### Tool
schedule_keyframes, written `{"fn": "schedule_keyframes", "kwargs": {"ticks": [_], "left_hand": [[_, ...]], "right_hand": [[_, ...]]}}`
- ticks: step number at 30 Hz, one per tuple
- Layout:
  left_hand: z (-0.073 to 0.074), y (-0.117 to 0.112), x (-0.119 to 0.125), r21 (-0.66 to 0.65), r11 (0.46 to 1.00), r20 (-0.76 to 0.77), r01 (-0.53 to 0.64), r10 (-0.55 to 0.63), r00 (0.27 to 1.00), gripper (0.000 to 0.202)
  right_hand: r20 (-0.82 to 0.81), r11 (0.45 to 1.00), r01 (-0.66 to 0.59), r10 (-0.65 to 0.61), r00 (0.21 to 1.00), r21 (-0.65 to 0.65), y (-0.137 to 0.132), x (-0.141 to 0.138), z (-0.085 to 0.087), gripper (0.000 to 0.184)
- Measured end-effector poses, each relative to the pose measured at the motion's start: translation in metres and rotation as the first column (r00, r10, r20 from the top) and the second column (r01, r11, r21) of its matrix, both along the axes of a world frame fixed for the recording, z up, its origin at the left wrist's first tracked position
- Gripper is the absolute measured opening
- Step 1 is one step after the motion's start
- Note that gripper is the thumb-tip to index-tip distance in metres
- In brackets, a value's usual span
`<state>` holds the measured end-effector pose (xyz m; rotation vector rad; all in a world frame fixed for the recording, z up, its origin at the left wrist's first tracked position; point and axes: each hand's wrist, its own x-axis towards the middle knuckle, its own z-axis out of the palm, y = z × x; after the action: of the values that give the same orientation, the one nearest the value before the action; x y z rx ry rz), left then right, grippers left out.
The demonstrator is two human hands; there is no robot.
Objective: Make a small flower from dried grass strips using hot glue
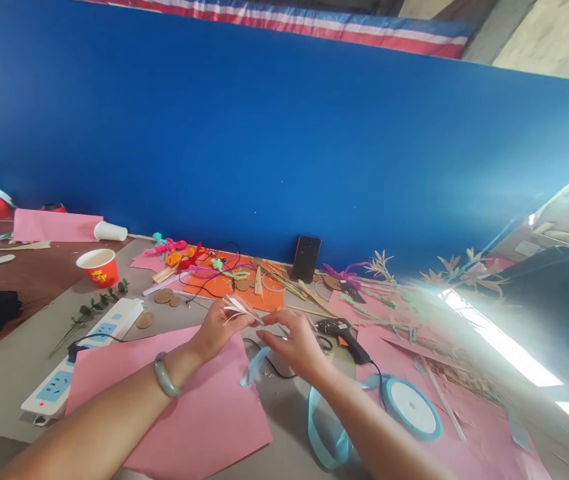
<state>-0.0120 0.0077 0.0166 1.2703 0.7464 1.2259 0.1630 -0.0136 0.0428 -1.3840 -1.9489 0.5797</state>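
Note:
Pale, thin petal-like strips (pixel 238 307) stick out of my left hand (pixel 217 328), whose fingers are pinched around their base. A greyish bracelet circles that wrist. My right hand (pixel 294 343) is just to the right, thumb and fingertips drawn together near the narrow end of the strips. From under the right fingers a light blue ribbon (pixel 257 367) hangs toward the table. More ribbon loops below the right forearm, beside its spool (pixel 414 407). What exactly lies between the right fingertips is partly hidden.
Pink paper (pixel 189 413) lies under my left forearm, partly over a white power strip (pixel 109 327). A black glue gun (pixel 347 339) with a cord rests right of my hands. Behind are a phone (pixel 307 259), orange paper (pixel 214 287) and craft pieces. A red paper cup (pixel 99 268) stands left.

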Motion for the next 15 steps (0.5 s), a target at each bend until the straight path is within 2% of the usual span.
{"fn": "schedule_keyframes", "kwargs": {"ticks": [4,9,12,15], "left_hand": [[-0.0005,0.0014,-0.0014,0.034,0.999,-0.070,-0.037,0.039,0.997,0.008],[-0.0046,0.0021,-0.0025,0.033,0.999,-0.061,-0.013,0.015,0.998,0.011],[-0.0041,0.0014,-0.0034,0.014,0.999,-0.043,0.032,-0.032,0.999,0.012],[-0.0034,0.0011,-0.0039,0.012,0.997,-0.023,0.076,-0.076,0.997,0.014]], "right_hand": [[-0.161,0.999,0.013,-0.020,0.987,-0.045,-0.0013,-0.0008,-0.0102,0.007],[-0.379,0.969,-0.090,-0.005,0.926,-0.232,-0.0056,0.0028,-0.0091,0.018],[-0.509,0.940,-0.121,-0.063,0.859,-0.319,-0.0067,0.0018,-0.0105,0.023],[-0.640,0.908,-0.179,-0.118,0.759,-0.380,-0.0074,-0.0006,-0.0131,0.026]]}}
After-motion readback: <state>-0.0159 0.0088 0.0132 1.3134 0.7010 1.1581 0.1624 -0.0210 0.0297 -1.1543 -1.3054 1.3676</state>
